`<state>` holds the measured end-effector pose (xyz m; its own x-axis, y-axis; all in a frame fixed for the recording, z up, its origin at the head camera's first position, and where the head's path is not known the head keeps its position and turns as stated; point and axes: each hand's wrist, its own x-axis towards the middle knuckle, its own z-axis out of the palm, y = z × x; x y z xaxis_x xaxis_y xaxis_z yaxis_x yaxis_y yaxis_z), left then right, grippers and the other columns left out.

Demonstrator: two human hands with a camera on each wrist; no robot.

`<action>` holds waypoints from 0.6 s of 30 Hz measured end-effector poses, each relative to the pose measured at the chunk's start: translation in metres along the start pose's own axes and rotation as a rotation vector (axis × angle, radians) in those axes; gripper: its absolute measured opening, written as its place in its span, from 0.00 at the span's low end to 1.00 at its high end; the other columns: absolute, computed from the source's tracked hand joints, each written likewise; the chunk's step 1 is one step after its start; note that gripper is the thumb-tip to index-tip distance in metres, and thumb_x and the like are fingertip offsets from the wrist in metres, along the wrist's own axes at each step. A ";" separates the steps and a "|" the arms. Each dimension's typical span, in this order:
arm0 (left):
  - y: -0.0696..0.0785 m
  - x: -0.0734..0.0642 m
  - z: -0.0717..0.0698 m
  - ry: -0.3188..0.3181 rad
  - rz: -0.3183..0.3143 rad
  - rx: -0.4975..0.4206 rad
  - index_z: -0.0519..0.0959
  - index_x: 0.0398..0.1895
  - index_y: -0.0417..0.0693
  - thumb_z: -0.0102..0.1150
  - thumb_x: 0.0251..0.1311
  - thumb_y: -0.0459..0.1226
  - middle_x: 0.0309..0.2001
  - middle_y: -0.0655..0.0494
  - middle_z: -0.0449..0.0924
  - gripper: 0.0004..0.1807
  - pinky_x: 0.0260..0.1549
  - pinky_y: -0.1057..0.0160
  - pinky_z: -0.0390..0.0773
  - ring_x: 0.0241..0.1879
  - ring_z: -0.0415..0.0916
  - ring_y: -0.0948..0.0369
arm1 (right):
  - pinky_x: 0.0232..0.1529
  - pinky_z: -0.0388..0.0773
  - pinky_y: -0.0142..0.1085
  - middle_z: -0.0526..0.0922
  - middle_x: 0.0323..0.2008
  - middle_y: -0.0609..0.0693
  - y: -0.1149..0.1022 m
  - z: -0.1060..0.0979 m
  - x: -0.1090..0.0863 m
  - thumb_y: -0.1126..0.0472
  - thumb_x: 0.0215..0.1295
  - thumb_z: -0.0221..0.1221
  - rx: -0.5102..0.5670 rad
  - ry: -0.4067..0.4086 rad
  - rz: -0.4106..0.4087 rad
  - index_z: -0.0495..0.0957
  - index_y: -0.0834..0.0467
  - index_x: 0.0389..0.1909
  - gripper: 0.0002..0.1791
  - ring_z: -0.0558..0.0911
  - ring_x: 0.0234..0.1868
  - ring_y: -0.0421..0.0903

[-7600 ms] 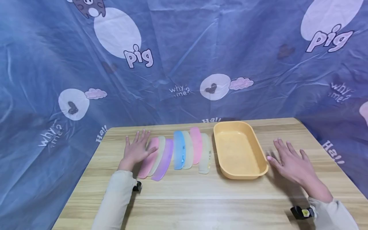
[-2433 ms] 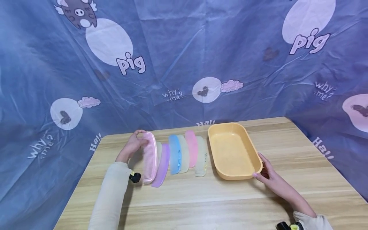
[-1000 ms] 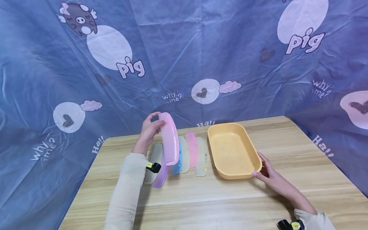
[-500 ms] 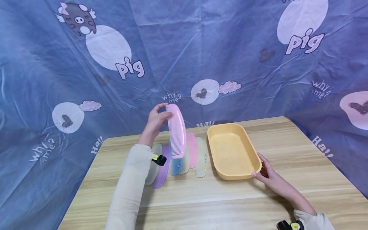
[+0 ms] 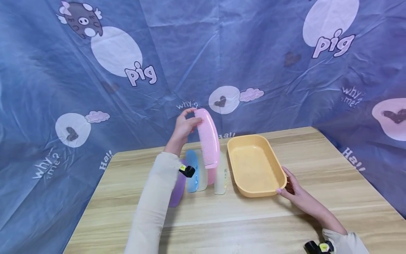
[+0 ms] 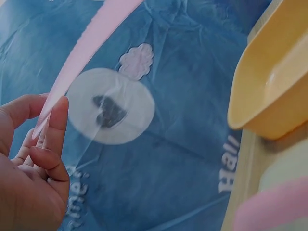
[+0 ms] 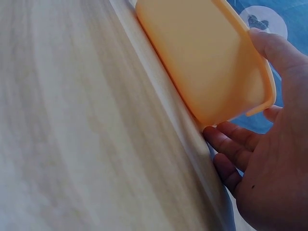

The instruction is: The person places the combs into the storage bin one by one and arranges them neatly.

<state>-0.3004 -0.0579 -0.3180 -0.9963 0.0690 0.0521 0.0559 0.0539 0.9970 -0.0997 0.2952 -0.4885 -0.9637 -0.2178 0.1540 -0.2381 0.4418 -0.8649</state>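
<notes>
My left hand pinches a pink comb near its upper end, thumb in front and fingers behind. The comb hangs upright in the air, teeth to the left, and overlaps a second pink comb on the table. In the left wrist view the held comb appears edge-on between thumb and fingers. My right hand grips the near right corner of a yellow plastic tray. Its thumb lies on the rim and its fingers are bent against the outer wall in the right wrist view. Nothing lies in the tray.
On the wooden table, a purple comb, a blue comb and pale combs, one of them a floral-marked pale comb, lie in a row left of the tray. My left sleeve hides the row's left end. A blue printed cloth hangs behind.
The left hand, first spread over the combs, picked up the leftmost pink comb and carried it up and right. The right hand went from open beside the tray to gripping its corner.
</notes>
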 end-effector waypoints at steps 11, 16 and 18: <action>-0.015 0.005 0.042 -0.042 -0.048 -0.023 0.74 0.54 0.53 0.64 0.50 0.31 0.20 0.63 0.77 0.25 0.20 0.68 0.64 0.20 0.72 0.68 | 0.47 0.67 0.15 0.63 0.60 0.73 -0.001 -0.001 -0.001 0.63 0.69 0.55 0.007 -0.010 0.018 0.33 0.56 0.76 0.46 0.67 0.52 0.19; -0.027 0.007 0.056 -0.065 -0.087 -0.021 0.74 0.53 0.55 0.65 0.50 0.32 0.21 0.62 0.75 0.25 0.22 0.67 0.66 0.21 0.72 0.67 | 0.46 0.68 0.15 0.63 0.59 0.74 -0.002 -0.001 -0.001 0.65 0.69 0.55 0.022 -0.006 -0.008 0.34 0.57 0.76 0.46 0.67 0.52 0.19; -0.031 0.007 0.060 -0.066 -0.100 -0.025 0.75 0.53 0.56 0.66 0.50 0.32 0.21 0.62 0.75 0.25 0.22 0.68 0.66 0.22 0.71 0.67 | 0.47 0.68 0.15 0.63 0.59 0.74 -0.001 -0.001 -0.001 0.65 0.69 0.55 0.031 -0.007 -0.013 0.34 0.57 0.76 0.46 0.68 0.52 0.19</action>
<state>-0.3055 0.0009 -0.3524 -0.9902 0.1304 -0.0511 -0.0464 0.0388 0.9982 -0.0985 0.2956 -0.4874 -0.9596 -0.2297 0.1624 -0.2471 0.4119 -0.8771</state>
